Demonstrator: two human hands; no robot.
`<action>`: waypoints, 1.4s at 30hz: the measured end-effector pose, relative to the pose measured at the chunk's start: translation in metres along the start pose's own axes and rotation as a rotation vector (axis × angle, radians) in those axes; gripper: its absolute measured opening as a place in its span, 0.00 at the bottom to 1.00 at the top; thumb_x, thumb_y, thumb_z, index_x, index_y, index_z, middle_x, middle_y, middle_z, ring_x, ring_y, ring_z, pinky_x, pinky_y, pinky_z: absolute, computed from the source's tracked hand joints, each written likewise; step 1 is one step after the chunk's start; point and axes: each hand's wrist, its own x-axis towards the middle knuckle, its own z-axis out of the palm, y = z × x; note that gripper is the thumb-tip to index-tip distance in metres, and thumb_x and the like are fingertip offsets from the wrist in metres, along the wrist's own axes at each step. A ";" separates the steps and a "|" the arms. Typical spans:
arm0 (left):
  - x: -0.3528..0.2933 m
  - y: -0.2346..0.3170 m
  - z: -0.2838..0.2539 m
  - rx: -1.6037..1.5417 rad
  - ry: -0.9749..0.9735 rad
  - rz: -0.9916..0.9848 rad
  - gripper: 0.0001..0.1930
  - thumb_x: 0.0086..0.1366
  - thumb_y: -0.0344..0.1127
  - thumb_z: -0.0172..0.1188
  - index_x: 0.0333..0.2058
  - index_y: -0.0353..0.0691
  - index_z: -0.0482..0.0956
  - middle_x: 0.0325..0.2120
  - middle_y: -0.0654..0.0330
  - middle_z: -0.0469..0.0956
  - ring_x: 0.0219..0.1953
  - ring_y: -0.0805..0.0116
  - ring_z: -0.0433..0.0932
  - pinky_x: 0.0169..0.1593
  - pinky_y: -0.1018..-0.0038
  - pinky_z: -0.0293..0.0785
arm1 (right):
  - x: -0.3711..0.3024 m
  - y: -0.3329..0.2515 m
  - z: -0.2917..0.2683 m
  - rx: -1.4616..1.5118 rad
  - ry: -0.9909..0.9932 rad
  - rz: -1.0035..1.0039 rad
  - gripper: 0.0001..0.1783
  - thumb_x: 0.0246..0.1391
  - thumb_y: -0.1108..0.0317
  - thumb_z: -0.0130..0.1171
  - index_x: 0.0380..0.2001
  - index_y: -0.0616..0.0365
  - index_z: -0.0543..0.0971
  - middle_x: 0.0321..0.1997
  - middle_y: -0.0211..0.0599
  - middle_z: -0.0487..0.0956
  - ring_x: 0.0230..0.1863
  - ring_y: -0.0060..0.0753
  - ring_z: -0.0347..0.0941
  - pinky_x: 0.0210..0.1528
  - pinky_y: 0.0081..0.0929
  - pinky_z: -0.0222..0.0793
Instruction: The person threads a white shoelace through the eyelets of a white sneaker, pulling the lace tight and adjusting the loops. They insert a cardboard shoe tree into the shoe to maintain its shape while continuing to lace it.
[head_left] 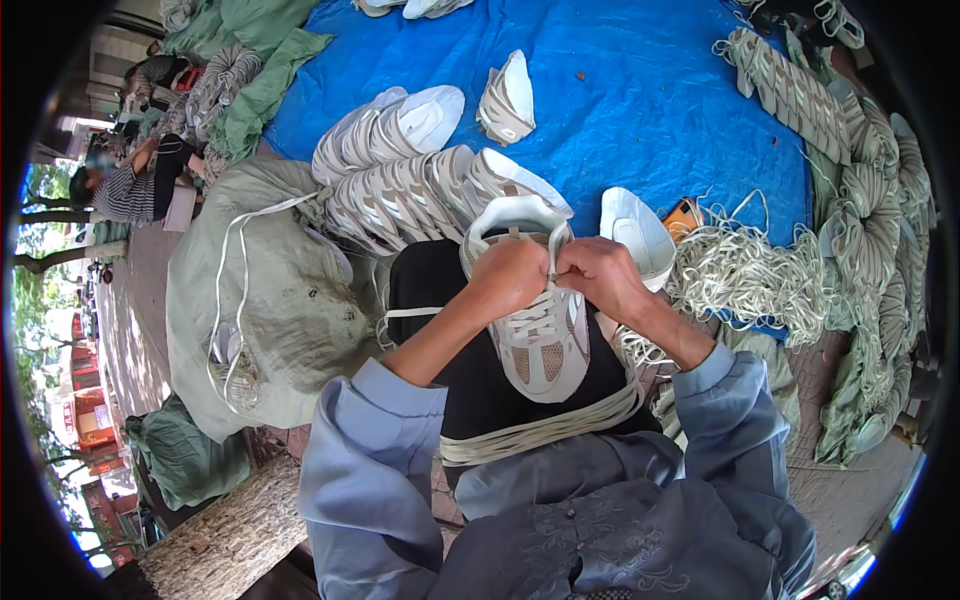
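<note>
A beige and white shoe upper [541, 375], with mesh on its toe, lies on the black pad [430, 275] over my lap, toe toward me. White shoelace [527, 318] criss-crosses its front. My left hand [508, 277] is closed at the upper's left eyelet edge, its fingertips partly hidden. Beside it, my right hand [603, 275] is closed in a pinch on the shoelace near the top eyelets. A bundle of pale laces [545, 437] lies across my lap below the toe.
Rows of shoe uppers [395, 200] and a single upper [507, 100] rest on a blue tarp [640, 90]. At right are a tangled lace pile [750, 275] and stacked uppers [868, 220]. A pale sack [270, 290] stands left; a seated person [135, 180] is farther off.
</note>
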 end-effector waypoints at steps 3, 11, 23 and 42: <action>0.000 -0.002 -0.008 -0.033 -0.084 0.023 0.05 0.44 0.28 0.52 0.16 0.36 0.76 0.18 0.46 0.73 0.24 0.50 0.74 0.31 0.60 0.69 | 0.002 -0.005 0.002 0.130 -0.006 0.074 0.14 0.32 0.79 0.61 0.28 0.57 0.75 0.19 0.34 0.70 0.22 0.33 0.69 0.25 0.28 0.65; -0.087 0.002 -0.099 -1.067 -0.264 -0.301 0.07 0.56 0.30 0.52 0.30 0.32 0.74 0.16 0.62 0.70 0.09 0.80 0.61 0.12 0.83 0.53 | 0.014 -0.011 0.001 0.274 -0.060 0.083 0.18 0.31 0.78 0.62 0.33 0.55 0.77 0.19 0.33 0.71 0.23 0.32 0.69 0.26 0.28 0.65; -0.115 -0.010 -0.068 -1.947 0.247 0.132 0.07 0.60 0.31 0.49 0.35 0.35 0.70 0.32 0.52 0.76 0.22 0.70 0.75 0.21 0.78 0.71 | 0.022 -0.040 -0.004 0.963 -0.105 0.365 0.04 0.44 0.74 0.54 0.23 0.64 0.76 0.16 0.31 0.74 0.15 0.18 0.68 0.15 0.13 0.59; -0.225 -0.324 -0.103 -1.927 1.582 -0.144 0.11 0.58 0.21 0.46 0.40 0.23 0.66 0.41 0.44 0.72 0.46 0.55 0.71 0.48 0.65 0.72 | -0.036 0.211 -0.269 1.340 0.511 0.129 0.11 0.58 0.66 0.45 0.36 0.64 0.71 0.26 0.32 0.70 0.24 0.22 0.61 0.21 0.15 0.58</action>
